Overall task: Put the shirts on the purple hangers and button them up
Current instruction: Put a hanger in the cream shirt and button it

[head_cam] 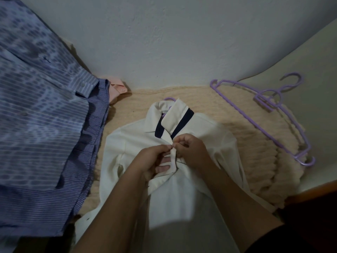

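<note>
White shirt at frame centre, flat on cream blanket, purple hanger hook peeking above collar. Left hand and right hand both pinching the placket below the collar, fingers clamped on fabric. Spare purple hangers at right; striped blue shirts at left.

Colours on the bed

A white shirt with navy collar trim lies at centre on a cream knitted blanket. Blue-and-white striped shirts fill the left. A pale pink shirt peeks beside them. Lilac hangers lie upper right.
</note>
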